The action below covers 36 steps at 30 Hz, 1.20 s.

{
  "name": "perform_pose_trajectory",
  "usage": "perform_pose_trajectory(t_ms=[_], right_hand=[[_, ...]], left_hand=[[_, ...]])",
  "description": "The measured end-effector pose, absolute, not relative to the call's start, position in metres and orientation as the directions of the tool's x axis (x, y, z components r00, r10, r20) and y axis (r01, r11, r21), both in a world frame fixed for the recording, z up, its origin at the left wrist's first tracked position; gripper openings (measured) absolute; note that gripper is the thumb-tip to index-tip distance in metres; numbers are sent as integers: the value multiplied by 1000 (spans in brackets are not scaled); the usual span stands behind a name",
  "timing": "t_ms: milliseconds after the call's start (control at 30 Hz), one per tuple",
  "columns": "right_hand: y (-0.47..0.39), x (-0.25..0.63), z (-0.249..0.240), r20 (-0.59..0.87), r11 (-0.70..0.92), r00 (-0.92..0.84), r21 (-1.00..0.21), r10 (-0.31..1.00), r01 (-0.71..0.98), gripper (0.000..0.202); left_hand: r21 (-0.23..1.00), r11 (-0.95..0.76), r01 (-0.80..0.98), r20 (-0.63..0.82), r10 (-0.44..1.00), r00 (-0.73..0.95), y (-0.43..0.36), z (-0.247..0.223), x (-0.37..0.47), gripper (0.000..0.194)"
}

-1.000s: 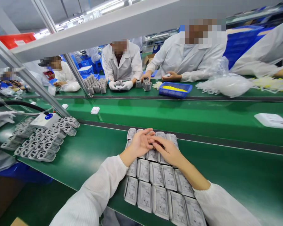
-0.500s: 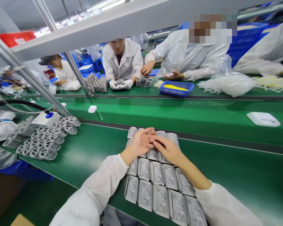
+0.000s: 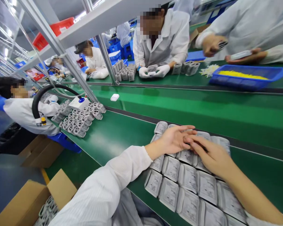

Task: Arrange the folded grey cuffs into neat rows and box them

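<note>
My left hand is palm up with its fingers apart, above rows of grey, rounded rectangular parts laid on the green bench. Nothing shows in its palm. My right hand reaches in from the right, palm down, its fingertips touching the fingers of my left hand. Its fingers lie close together and I see no object in them. The parts sit side by side in several rows under and in front of both hands, and some are hidden by the hands and forearms.
A green belt runs beyond the bench, carrying a white part. More grey parts stand at the left by a white box. Co-workers sit opposite near a blue tray. An open cardboard box is lower left.
The view has turned left, so the bench, parts and hands appear further right, and the cardboard box shows more. Both hands keep nearly the same pose, fingers touching.
</note>
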State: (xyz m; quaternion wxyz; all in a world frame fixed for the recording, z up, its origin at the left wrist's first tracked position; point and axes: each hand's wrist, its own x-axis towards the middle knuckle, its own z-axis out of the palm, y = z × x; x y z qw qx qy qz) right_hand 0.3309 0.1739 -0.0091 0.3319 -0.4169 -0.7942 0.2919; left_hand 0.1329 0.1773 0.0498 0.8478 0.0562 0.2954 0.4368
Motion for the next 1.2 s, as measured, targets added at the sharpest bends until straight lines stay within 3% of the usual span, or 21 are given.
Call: perform_pose_trajectory(t_ms=[1200], right_hand=[[168, 327, 15, 203, 384, -373, -768, 905, 513, 49]], left_hand=[[385, 625, -679, -479, 764, 432, 176, 52, 136, 22]])
